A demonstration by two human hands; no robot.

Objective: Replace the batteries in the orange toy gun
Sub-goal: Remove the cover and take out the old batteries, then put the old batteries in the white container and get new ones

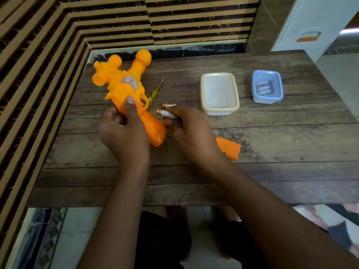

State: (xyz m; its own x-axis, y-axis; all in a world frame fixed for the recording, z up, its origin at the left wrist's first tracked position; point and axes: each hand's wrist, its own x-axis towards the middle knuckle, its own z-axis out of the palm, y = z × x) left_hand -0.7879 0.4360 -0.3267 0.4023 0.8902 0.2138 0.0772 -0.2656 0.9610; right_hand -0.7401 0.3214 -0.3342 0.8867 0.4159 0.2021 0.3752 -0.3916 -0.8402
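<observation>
Orange plastic fills the left-centre of the frame: one toy gun (126, 88), its handle clasped in the grip of the left hand (124, 131), thumb laid along the body. The right hand (188, 131) pinches one battery (167, 114) beside the handle, a second battery (169, 105) lies just above it on the wooden worktop (272, 152), and three more sit in the blue tub (267, 86) at upper right. Also out are one empty cream tub (219, 93), one yellow screwdriver (154, 92) (partly hidden behind the gun) and one orange cover (230, 148).
</observation>
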